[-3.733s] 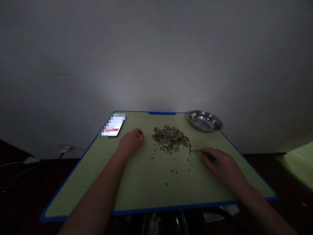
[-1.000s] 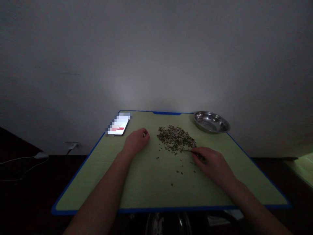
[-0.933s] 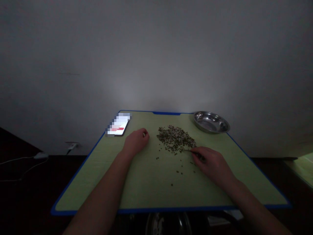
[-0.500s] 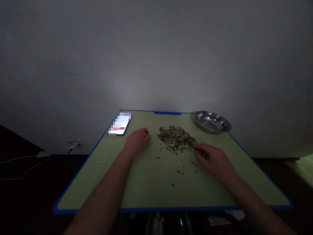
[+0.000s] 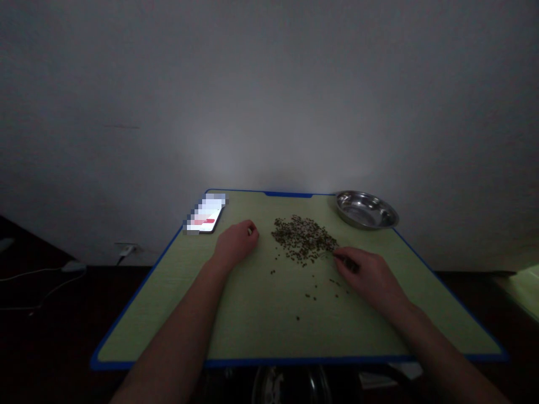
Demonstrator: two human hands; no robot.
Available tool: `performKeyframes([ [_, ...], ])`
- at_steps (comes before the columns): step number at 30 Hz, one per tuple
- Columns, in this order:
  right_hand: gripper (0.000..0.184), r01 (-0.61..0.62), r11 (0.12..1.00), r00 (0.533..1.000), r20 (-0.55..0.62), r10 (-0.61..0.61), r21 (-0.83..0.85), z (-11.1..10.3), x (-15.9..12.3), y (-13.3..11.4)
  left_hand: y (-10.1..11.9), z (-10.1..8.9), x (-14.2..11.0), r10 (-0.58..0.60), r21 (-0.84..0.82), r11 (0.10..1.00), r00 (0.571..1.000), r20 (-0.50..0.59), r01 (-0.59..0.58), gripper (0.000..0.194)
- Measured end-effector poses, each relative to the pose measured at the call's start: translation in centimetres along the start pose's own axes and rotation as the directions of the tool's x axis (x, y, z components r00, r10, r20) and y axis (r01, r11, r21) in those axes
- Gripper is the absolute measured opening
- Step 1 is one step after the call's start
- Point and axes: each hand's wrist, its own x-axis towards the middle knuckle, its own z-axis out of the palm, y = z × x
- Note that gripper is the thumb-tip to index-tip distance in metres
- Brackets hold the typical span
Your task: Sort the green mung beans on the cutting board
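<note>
A loose pile of small dark beans or seeds (image 5: 301,235) lies spread on the pale green tabletop (image 5: 252,314). My right hand (image 5: 366,272) is closed at the pile's near right edge, thumb and fingertips pinching thin metal tweezers (image 5: 327,255). Only the fine tips of the tweezers show, close to the outermost beans; the rest is hidden in the hand. To the left of the pile, my left hand (image 5: 236,241) rests on the table in a loose fist, apart from the beans. No object can be made out in its curled fingers.
A shallow steel bowl (image 5: 366,210) stands at the far right corner. A lit phone (image 5: 206,216) lies at the far left. Several stray beans (image 5: 311,296) dot the table nearer me. A blue rim (image 5: 311,362) edges the table, with a wall behind.
The view has shifted, moving the scene right in the picture. My right hand with the tweezers first moved left towards the pile, then slightly up and away. My left hand stays in place.
</note>
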Motion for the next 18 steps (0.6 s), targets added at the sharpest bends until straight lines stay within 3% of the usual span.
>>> performKeyframes([
  [18,0.022,0.015,0.999,0.998,0.066,-0.017,0.034,0.1,1.2,-0.3,0.0,0.0,0.0,0.009,0.015,1.000,1.000,0.008,-0.009,0.029],
])
